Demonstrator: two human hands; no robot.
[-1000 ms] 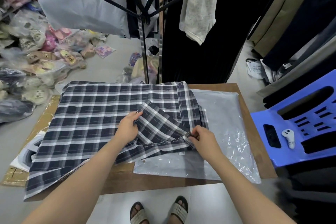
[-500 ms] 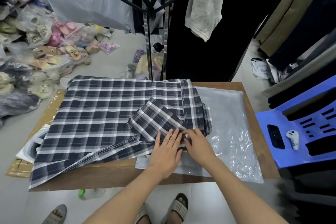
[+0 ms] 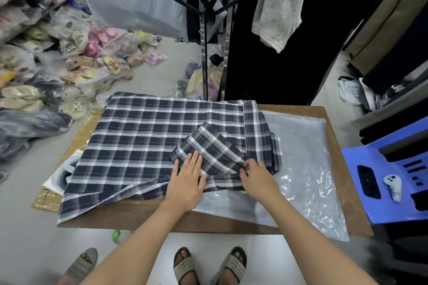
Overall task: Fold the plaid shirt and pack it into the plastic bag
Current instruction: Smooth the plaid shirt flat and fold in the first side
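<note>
Checked woven shirt (image 3: 143,146) overlaps crinkled plastic bag (image 3: 308,169).

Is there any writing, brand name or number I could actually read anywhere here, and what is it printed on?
No text here can be read.
White bag on the floor by the hanging clothes: faint dark print, too blurred to read.
Small white controller on the blue plastic chair: a dark mark near its lower end, too small to read.
Plaid shirt and plastic bag: no label or print shows.
</note>
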